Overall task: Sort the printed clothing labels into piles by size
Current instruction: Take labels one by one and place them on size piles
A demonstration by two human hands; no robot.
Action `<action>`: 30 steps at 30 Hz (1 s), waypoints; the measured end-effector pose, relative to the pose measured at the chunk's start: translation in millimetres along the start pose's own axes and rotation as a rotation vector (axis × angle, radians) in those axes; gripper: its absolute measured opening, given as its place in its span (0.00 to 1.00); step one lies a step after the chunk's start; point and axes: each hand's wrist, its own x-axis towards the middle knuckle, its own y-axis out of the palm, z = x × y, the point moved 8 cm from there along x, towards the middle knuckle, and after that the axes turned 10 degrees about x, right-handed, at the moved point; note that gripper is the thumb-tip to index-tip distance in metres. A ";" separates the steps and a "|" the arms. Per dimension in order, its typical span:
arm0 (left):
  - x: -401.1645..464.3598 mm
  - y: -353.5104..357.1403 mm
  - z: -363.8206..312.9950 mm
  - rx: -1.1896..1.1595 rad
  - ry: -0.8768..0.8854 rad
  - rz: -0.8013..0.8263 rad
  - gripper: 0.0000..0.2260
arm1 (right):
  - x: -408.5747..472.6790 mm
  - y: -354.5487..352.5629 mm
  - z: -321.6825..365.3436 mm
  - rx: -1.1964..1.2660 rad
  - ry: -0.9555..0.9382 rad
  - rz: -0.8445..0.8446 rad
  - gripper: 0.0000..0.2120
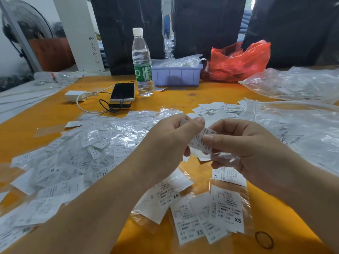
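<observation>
Fingertips first: your left thumb [199,121] and your right thumb [208,139] are both pinching the same small white label [201,139], curled fingers behind it, held up over the middle of the orange table [174,99]. Looks like an S printed near its top edge, though your thumbs cover most of the text. Your right hand [244,149] also has a bit of clear plastic sleeve [223,158] tucked under the fingers. Your left hand [168,143] holds nothing else that I can see.

Right below your hands, a few XS labels [207,217] lie close together near the table edge, and one XL label [229,176] sits just under your right palm. The big unsorted heap of labels [73,162] mixed with crinkly plastic spreads out under your left forearm, which hides part of it.

Further back: a phone [122,92] resting on a power bank, a white charger [75,95], a water bottle [142,63], a purple bin [177,75], a red plastic bag [238,61], and clear bags [297,85] piled on the right.
</observation>
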 end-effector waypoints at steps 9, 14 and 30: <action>-1.2 24.6 5.5 -0.050 -0.006 0.176 0.23 | -1.9 6.8 -2.9 -0.018 0.002 0.031 0.23; 4.6 23.1 10.5 -0.098 -0.087 0.113 0.17 | -2.7 5.1 -1.2 -0.032 -0.007 0.006 0.21; 2.7 2.3 9.3 0.039 -0.041 0.133 0.07 | -0.8 -5.4 7.4 -0.199 -0.078 -0.044 0.14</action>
